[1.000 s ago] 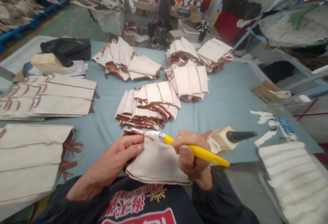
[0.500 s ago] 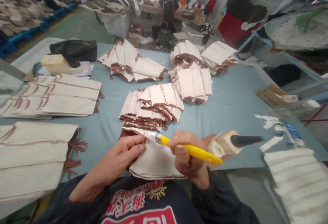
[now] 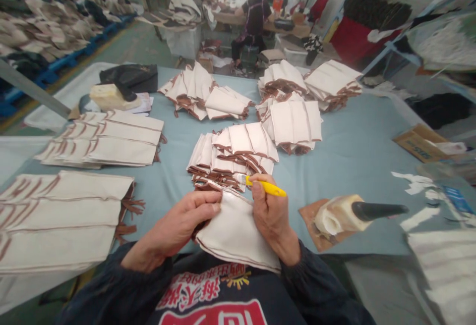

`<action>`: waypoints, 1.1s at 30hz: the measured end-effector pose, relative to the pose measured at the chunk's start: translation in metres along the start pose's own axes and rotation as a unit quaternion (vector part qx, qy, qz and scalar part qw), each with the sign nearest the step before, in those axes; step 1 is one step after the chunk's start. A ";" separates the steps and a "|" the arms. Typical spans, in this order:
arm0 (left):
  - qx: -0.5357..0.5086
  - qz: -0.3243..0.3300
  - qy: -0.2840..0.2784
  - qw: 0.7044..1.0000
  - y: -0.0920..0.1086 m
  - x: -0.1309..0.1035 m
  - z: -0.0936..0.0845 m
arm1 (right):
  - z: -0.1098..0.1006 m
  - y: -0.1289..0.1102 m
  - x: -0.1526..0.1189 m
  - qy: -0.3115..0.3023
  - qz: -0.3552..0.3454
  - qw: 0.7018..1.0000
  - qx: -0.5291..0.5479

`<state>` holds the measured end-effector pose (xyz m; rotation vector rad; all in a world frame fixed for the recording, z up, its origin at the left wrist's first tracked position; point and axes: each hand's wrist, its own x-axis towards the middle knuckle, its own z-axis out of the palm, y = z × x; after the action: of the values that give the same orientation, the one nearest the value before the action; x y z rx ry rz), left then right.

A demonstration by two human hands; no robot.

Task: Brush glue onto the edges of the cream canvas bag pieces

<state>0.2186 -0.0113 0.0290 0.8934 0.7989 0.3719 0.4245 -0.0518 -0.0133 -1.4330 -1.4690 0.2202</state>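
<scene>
A cream fabric piece with brown edging (image 3: 234,233) lies at the table's front edge, close to my body. My left hand (image 3: 186,218) pinches its upper left corner between thumb and fingers. Wrapped round the yellow handle of a paintbrush (image 3: 269,188) is my right hand (image 3: 271,211). The brush's pale bristles point left and rest at the far edge of the piece, by the stack behind. Directly beyond is a pile of similar cream pieces (image 3: 241,141) with brown edges. Right of my right hand stands a cut-open, stained plastic container (image 3: 334,216) with a black handle, on a brown board.
More stacks of cream pieces lie at the left (image 3: 67,216) and at the back (image 3: 292,122). A dark bag (image 3: 130,77) sits at the back left. On the right are a cardboard box (image 3: 424,144) and white strips (image 3: 420,218). A person (image 3: 255,23) sits beyond the table.
My right hand has moved the brush away from my body and to the right along the fabric edge. My left hand still holds the corner. The whole view has shifted slightly.
</scene>
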 end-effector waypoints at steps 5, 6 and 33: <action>0.163 0.066 0.045 0.983 -0.006 -0.011 -0.015 | -0.019 0.007 0.006 0.070 0.008 0.996 -0.046; 0.197 0.077 0.051 0.976 -0.008 -0.014 -0.018 | -0.023 0.009 0.008 0.083 0.016 0.995 -0.052; 0.378 0.221 0.009 0.899 -0.030 -0.030 0.013 | -0.048 -0.051 -0.036 -0.040 -0.081 0.980 0.177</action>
<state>0.2077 -0.0538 0.0229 1.8222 0.7569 0.4719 0.4190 -0.1195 0.0268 -1.0231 -1.5152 0.4191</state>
